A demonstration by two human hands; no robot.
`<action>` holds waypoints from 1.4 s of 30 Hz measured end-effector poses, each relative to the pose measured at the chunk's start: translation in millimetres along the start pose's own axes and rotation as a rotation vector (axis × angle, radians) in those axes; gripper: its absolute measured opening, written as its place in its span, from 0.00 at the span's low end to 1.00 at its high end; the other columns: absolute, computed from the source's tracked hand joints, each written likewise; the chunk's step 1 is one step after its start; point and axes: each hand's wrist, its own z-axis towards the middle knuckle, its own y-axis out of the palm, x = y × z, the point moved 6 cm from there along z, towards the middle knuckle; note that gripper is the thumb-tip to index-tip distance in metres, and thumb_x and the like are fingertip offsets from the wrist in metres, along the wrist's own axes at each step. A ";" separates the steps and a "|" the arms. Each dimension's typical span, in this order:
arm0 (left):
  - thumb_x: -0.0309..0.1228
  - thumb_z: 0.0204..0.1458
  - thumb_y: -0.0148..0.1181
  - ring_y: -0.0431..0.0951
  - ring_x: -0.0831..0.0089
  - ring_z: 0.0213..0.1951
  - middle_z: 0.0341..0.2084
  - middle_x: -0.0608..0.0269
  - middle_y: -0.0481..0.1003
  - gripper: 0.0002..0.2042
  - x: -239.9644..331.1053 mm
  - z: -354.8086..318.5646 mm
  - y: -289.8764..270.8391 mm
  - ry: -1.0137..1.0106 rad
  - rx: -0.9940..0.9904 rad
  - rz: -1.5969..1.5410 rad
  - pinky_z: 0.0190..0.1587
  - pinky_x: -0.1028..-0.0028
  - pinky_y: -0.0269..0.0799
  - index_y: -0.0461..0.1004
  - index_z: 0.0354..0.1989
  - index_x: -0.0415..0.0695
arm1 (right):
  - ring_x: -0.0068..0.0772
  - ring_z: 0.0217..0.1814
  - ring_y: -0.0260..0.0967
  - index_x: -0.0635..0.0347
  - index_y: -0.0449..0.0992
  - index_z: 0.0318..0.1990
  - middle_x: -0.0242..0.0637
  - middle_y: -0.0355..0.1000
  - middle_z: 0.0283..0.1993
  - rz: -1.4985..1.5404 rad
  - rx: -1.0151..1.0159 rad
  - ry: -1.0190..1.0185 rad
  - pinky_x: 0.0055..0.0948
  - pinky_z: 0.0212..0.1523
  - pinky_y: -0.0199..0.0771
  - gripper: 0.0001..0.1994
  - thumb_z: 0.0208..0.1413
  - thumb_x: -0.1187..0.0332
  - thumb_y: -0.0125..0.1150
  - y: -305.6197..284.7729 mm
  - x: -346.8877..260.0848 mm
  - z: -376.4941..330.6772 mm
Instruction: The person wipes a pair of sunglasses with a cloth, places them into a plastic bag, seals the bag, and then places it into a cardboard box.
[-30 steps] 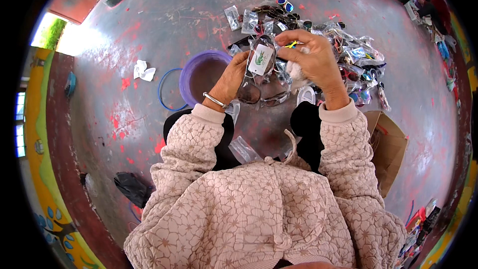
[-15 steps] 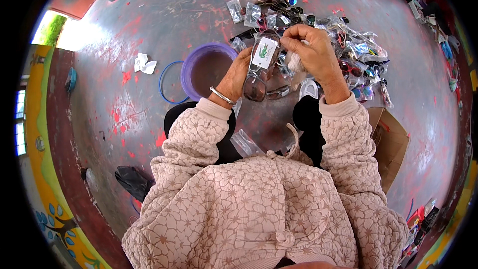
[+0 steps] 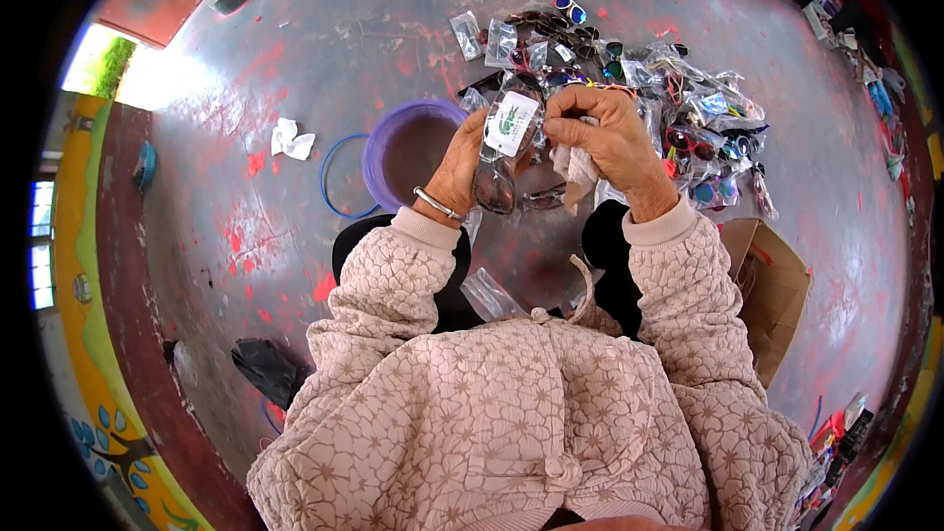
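My left hand [image 3: 460, 165] holds a pair of dark sunglasses [image 3: 499, 169] upright, with a white tag bearing a green mark [image 3: 511, 123] stuck on the upper lens. My right hand [image 3: 607, 138] pinches the top of the glasses and also grips a crumpled white cloth [image 3: 576, 169]. A silver bangle [image 3: 439, 205] circles my left wrist. Beyond my hands lies a heap of sunglasses in clear plastic bags [image 3: 678, 108] on the grey, red-flecked floor [image 3: 295, 59].
A purple bowl [image 3: 379, 143] sits left of my hands, beside a blue ring [image 3: 329, 177] and a crumpled white scrap [image 3: 291, 140]. A brown cardboard box [image 3: 772, 285] lies at my right. An empty clear bag [image 3: 489, 293] rests in my lap. A black bag [image 3: 267, 369] lies lower left.
My hands and the sunglasses have lifted slightly and come closer together. The right hand has shifted from the pile onto the top of the glasses.
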 end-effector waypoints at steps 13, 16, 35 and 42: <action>0.37 0.60 0.41 0.72 0.80 0.33 0.30 0.64 0.74 0.17 1.8 11.0 -0.8 -0.082 0.077 0.092 0.38 0.80 0.69 0.69 0.44 0.34 | 0.22 0.24 0.65 0.65 0.72 0.23 0.31 0.70 0.25 -0.440 0.179 -0.259 0.22 0.28 0.64 0.06 0.40 0.72 0.63 -13.5 -12.0 1.2; 0.36 0.60 0.41 0.71 0.81 0.31 0.26 0.65 0.74 0.16 1.4 15.3 -4.1 -0.030 -0.004 0.265 0.36 0.80 0.68 0.70 0.40 0.34 | 0.26 0.25 0.66 0.64 0.70 0.22 0.32 0.69 0.27 -0.534 0.206 -0.436 0.23 0.29 0.65 0.05 0.40 0.74 0.61 -11.4 -23.5 -2.3; 0.31 0.54 0.49 0.66 0.47 0.20 0.16 0.46 0.66 0.10 11.4 17.2 -2.4 0.258 0.044 0.889 0.21 0.62 0.62 0.66 0.25 0.38 | 0.24 0.26 0.69 0.67 0.69 0.32 0.41 0.73 0.25 -0.260 0.131 0.110 0.21 0.28 0.67 0.10 0.42 0.72 0.59 -5.9 6.3 -4.0; 0.29 0.51 0.51 0.67 0.47 0.22 0.17 0.44 0.66 0.07 14.7 19.1 3.5 0.261 -0.017 1.028 0.23 0.62 0.62 0.67 0.26 0.38 | 0.23 0.27 0.69 0.68 0.69 0.27 0.36 0.70 0.23 -0.663 0.314 0.041 0.23 0.31 0.66 0.13 0.36 0.71 0.67 -15.4 5.7 -1.9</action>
